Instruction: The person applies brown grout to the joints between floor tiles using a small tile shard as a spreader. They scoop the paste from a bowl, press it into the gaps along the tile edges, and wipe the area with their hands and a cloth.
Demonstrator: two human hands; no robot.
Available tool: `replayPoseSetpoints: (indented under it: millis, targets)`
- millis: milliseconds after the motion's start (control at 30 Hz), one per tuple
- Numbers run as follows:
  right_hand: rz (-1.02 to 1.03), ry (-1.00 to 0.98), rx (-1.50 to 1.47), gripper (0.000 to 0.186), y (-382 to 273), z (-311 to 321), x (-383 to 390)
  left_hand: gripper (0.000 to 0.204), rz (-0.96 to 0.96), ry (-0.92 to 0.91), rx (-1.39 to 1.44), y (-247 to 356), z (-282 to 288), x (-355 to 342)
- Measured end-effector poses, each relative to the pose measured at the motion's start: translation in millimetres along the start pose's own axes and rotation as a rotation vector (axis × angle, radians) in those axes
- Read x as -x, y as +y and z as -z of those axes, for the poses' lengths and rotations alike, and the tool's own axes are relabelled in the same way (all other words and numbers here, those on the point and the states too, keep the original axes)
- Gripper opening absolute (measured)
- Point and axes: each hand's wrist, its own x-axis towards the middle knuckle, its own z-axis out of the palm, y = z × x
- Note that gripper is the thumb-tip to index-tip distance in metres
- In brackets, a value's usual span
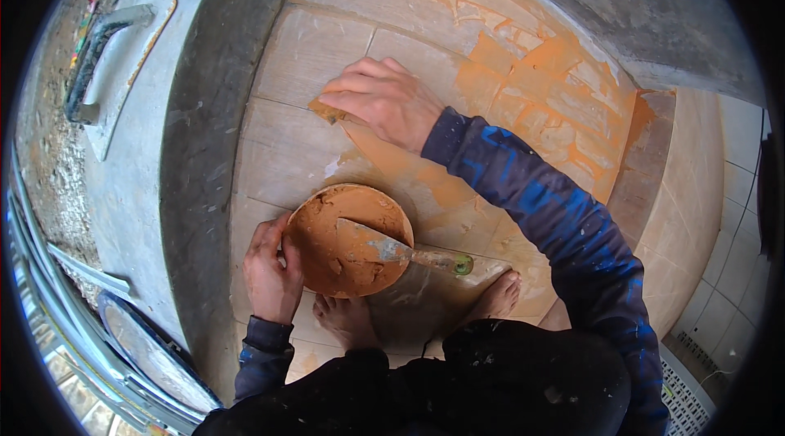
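My left hand (274, 266) grips the left rim of a round bowl (406, 219) that stands on the tiles by my feet. Orange-brown paste (323, 219) fills much of it. A pointed trowel (384, 250) lies across the bowl, its blade on the paste and its handle sticking out past the right rim. Beyond the bowl, my right hand (383, 101) is closed over a small orange-brown piece (327, 112), pressed to the tiled floor (307, 52). Only an edge of that piece shows, so its kind is hidden. Orange smears (392, 160) run rightward from beneath this hand.
Streaky orange paste (540, 84) coats the tiles at the far right, up to a grey wall (638, 3). Along the left runs a raised concrete ledge (225, 109), with a plastering float (123, 68) resting on it. My bare feet (347, 323) are right behind the bowl.
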Motion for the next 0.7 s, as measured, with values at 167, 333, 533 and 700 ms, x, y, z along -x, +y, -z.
replayPoseSetpoints:
  millis: [167,333,533,700]
  targets:
    - [0.103,-0.231,-0.085,0.042,9,4,30,0.031,0.014,-0.012,-0.015,2,-3,-2]
    - [0.049,-0.483,-0.037,0.040,-15,83,164,0.032,-0.001,-0.010,0.030,-1,-1,-1]
    - [-0.271,-0.427,-0.167,0.051,-31,115,170,0.032,0.050,-0.036,0.018,7,1,-1]
    - [-0.091,0.061,0.188,0.045,29,46,13,0.032,-0.063,0.022,-0.031,-8,-5,-2]
